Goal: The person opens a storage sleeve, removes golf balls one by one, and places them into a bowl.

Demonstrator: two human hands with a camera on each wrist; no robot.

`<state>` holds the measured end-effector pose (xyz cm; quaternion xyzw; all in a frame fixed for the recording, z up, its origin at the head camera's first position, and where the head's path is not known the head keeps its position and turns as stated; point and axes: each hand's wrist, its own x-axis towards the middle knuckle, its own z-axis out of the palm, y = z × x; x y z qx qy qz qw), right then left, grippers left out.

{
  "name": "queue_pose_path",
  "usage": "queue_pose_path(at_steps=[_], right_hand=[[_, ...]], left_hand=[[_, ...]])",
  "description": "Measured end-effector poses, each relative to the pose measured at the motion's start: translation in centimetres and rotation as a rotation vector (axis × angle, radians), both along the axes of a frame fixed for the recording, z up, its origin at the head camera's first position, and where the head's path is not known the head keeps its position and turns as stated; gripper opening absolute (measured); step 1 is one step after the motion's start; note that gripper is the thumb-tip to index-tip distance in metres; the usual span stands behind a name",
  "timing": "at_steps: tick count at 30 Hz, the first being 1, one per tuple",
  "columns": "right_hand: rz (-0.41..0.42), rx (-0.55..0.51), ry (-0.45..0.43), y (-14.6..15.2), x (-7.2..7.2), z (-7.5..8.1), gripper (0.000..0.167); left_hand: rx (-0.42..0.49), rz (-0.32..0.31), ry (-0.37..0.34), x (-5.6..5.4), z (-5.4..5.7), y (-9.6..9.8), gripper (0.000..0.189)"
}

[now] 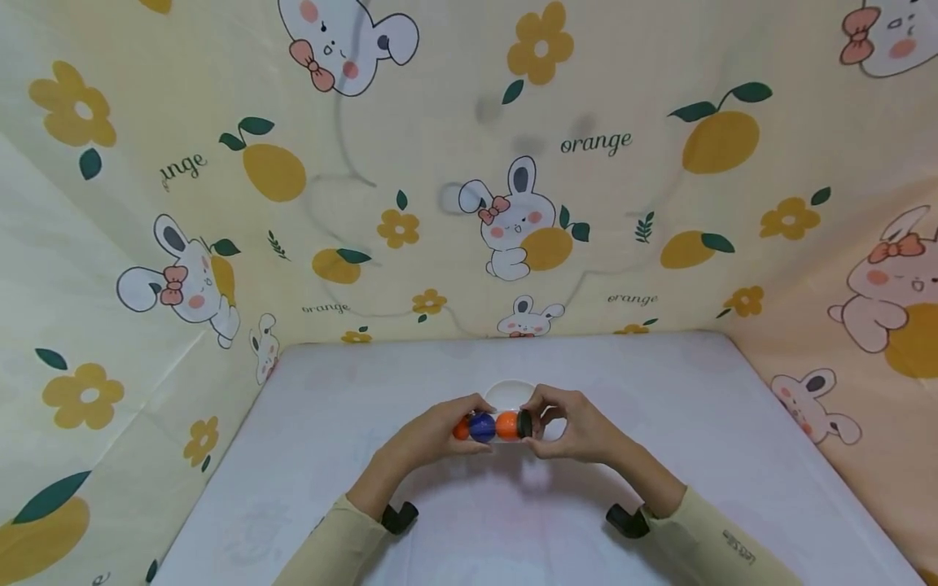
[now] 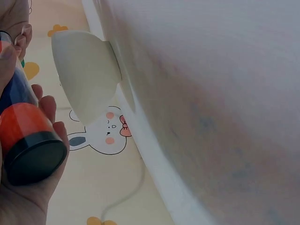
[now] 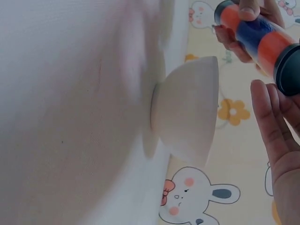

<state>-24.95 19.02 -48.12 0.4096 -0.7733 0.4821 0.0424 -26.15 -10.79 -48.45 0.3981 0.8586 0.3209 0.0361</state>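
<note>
A clear tube (image 3: 255, 35) packed with orange and blue balls lies sideways between both hands, a little above the table. My left hand (image 1: 436, 427) grips it around its left part, thumb and fingers on opposite sides. At the right end, a dark cap (image 1: 524, 423) sits against the orange ball (image 1: 507, 425). My right hand (image 1: 572, 423) pinches this cap between thumb and fingers. Beside it is the blue ball (image 1: 482, 427). The left wrist view shows another dark cap (image 2: 35, 159) on the tube's other end. Part of the tube is hidden behind my left fingers.
A white bowl (image 3: 187, 108) stands upright on the table just beyond the hands. The white-covered table (image 1: 308, 488) ends at a back wall of patterned cloth (image 1: 440, 146), with cloth at both sides. Black wrist bands show at both sleeves.
</note>
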Motion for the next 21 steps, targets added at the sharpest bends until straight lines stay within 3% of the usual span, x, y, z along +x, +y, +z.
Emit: queue_pose_path(at_steps=[4, 12, 21], right_hand=[[0.028, -0.003, -0.006, 0.14, 0.09, 0.16, 0.043], [-0.024, 0.009, -0.029, 0.12, 0.24, 0.07, 0.041], [-0.033, -0.035, 0.043, -0.29, 0.28, -0.25, 0.043]], left_hand=[[-0.021, 0.002, -0.03, 0.13, 0.22, 0.18, 0.05], [-0.04, 0.035, 0.04, 0.14, 0.16, 0.35, 0.051], [-0.019, 0.049, 0.105, 0.3, 0.11, 0.3, 0.052]])
